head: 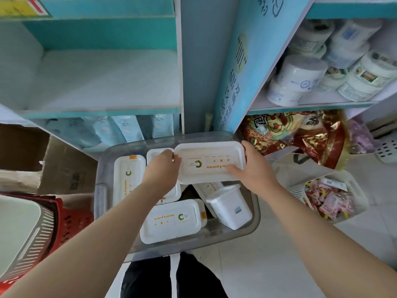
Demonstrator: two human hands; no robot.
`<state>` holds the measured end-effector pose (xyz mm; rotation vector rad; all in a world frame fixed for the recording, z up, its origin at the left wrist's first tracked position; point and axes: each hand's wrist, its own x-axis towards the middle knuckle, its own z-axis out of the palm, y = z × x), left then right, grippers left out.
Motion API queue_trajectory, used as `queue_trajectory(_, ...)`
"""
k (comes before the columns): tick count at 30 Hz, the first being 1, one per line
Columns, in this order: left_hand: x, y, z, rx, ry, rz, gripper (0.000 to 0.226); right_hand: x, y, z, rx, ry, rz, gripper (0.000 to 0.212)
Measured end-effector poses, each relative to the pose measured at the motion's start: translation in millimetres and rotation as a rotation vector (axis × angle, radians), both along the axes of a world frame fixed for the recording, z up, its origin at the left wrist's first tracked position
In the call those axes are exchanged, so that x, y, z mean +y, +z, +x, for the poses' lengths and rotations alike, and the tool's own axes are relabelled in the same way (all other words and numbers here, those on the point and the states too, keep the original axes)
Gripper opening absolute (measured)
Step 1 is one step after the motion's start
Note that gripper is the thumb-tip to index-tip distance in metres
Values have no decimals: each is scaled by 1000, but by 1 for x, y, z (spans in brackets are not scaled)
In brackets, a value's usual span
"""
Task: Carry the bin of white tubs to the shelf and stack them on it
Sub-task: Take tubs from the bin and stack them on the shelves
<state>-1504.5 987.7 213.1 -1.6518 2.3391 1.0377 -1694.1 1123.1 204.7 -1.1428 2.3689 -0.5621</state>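
Gripping a white tub point(211, 162) by its two short ends, I have my left hand point(164, 166) closed on one end and my right hand point(250, 168) closed on the other. It sits between my fingers, lifted above the clear bin point(111, 160), with more tubs below my palms. I judge it light and rigid, its lid smooth, so the ends give the surest hold. Its long axis runs hand to hand, lid up. Beyond my fingertips waits the bare shelf point(103, 87).
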Motion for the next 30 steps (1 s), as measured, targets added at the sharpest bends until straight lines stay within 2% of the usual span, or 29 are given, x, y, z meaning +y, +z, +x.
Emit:
queue_trajectory(3, 4, 35, 21, 57, -30, -40, 28, 5, 37, 11, 11, 97, -3, 51)
queue_trajectory(7, 5, 93, 52, 101, -126, -130, 15, 4, 91, 27, -46, 182, -54, 64)
queue_trajectory(10, -1, 137, 75, 141, -142, -165, 37, -5, 136, 40, -70, 256, -97, 71)
queue_trajectory(14, -12, 196, 105, 194, -155, -268, 45, -22, 198, 61, -27, 318, -163, 71)
queue_trajectory(20, -39, 297, 140, 324, -200, -342, 43, -48, 290, 86, -1, 337, -327, 62)
queue_trajectory(24, -71, 348, 143, 350, -216, -427, 51, -73, 342, 97, 42, 305, -403, 62)
queue_trajectory(27, -103, 372, 135, 313, -254, -498, 66, -95, 370, 100, 99, 243, -447, 62)
queue_trajectory(30, -138, 382, 121, 269, -299, -488, 52, -117, 389, 102, 142, 174, -461, 57)
